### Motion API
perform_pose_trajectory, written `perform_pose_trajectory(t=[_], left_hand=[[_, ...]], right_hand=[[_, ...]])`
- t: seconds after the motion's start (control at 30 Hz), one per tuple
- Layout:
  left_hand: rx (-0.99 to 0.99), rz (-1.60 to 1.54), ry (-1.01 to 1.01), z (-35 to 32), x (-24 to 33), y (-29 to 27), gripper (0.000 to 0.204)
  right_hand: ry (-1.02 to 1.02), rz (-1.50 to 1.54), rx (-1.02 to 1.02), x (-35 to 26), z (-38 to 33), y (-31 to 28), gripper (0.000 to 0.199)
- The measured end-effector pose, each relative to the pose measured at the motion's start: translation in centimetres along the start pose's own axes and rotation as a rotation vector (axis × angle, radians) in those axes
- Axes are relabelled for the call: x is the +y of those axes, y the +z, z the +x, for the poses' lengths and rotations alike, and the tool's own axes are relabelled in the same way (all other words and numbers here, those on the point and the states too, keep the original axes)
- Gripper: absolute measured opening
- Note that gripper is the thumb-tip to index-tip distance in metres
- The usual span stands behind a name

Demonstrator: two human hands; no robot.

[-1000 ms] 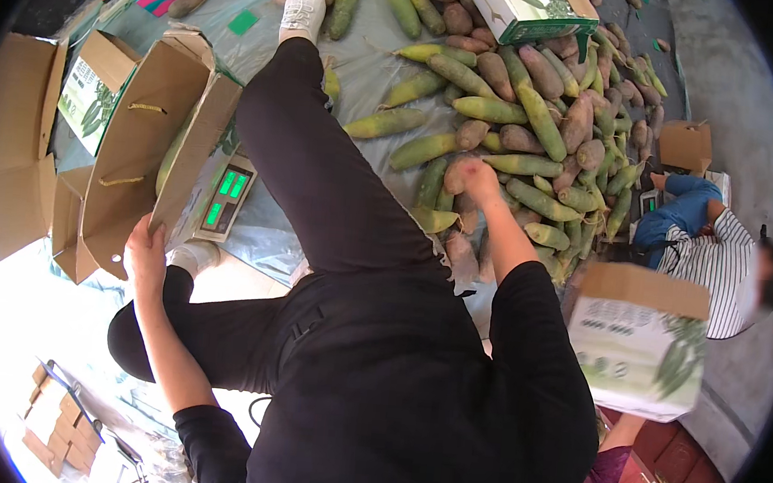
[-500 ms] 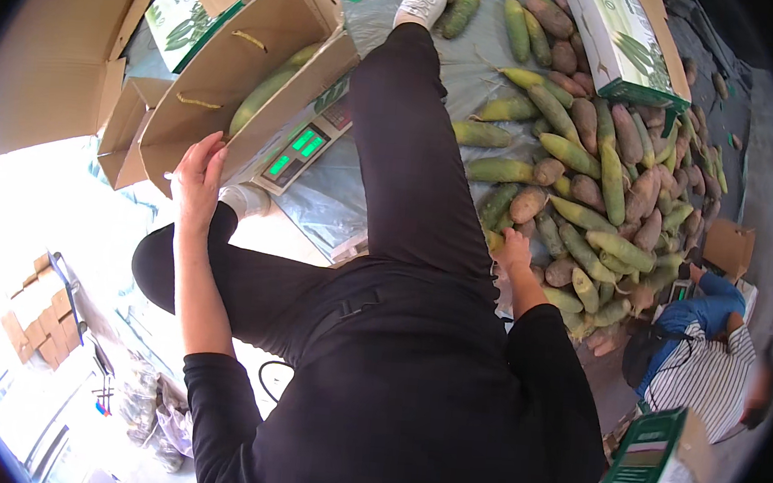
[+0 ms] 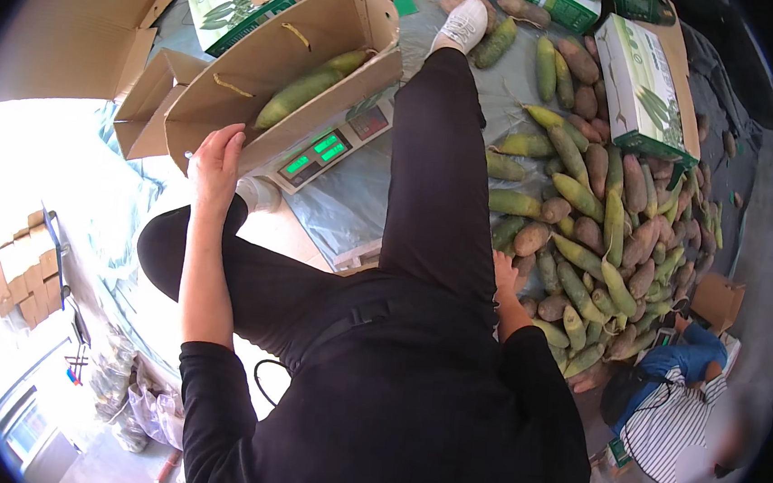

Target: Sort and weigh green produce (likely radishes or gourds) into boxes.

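On the left, a long open cardboard box (image 3: 317, 32) with yellow cord handles rests on a digital scale (image 3: 335, 151) with a green display. Large green radishes (image 3: 298, 96) lie inside it. My left hand (image 3: 217, 169) is at the box's near end, its fingers bent over the edge. At the right, my right hand (image 3: 505, 280) reaches down beside my leg to the near left side of a big heap of green radishes (image 3: 581, 198) and reddish-brown ones (image 3: 532, 239). My leg hides part of its fingers, so what it may hold cannot be made out.
A printed carton (image 3: 648, 90) stands on the far part of the heap; another printed carton (image 3: 233, 2) is at the far left. A person in a striped top (image 3: 671, 432) works at the right. Stacked cartons (image 3: 28, 272) stand at the left.
The view has shifted, so the box and heap appear farther right. My right hand has drawn slightly left, closer to my leg. My left hand stays at the box's near end.
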State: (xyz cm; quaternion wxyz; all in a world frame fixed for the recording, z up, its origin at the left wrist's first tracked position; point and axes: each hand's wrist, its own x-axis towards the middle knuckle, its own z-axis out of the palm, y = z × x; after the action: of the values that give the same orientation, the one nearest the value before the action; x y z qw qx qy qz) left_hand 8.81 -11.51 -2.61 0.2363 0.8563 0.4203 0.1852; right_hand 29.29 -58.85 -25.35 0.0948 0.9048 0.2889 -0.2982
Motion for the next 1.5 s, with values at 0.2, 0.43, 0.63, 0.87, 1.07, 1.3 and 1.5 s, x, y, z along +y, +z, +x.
perform_pose_trajectory(t=[0.2, 0.43, 0.63, 0.87, 1.07, 1.3, 1.5], left_hand=[[0.036, -0.025, -0.062, -0.1, -1.0, -0.4, 0.019], [0.051, -0.049, -0.078, -0.1, -0.3, -1.0, 0.020], [0.042, -0.073, -0.091, 0.0, -0.1, -1.2, 0.021], [0.038, -0.112, -0.129, -0.3, -0.2, -1.5, 0.021], [-0.006, -0.070, -0.123, -0.2, 0.5, -1.7, 0.021], [-0.030, -0.049, -0.099, -0.3, 0.7, -2.1, 0.021], [-0.048, -0.026, -0.078, -0.6, 0.5, -2.2, 0.021]], right_hand=[[0.007, -0.021, -0.057, 0.2, 0.1, -1.7, 0.025], [0.188, 0.277, 0.008, 2.2, 0.8, -8.3, 0.058], [0.044, 0.459, 0.398, 1.3, 3.5, -18.0, 0.063], [-0.386, 0.329, 0.794, -7.7, 3.9, -34.7, 0.059], [-0.786, 0.253, 0.928, -18.1, 3.3, -42.0, 0.056], [-1.046, 0.209, 0.925, -28.9, 3.0, -40.9, 0.051], [-1.101, 0.111, 0.942, -34.7, 4.3, -37.9, 0.032]])
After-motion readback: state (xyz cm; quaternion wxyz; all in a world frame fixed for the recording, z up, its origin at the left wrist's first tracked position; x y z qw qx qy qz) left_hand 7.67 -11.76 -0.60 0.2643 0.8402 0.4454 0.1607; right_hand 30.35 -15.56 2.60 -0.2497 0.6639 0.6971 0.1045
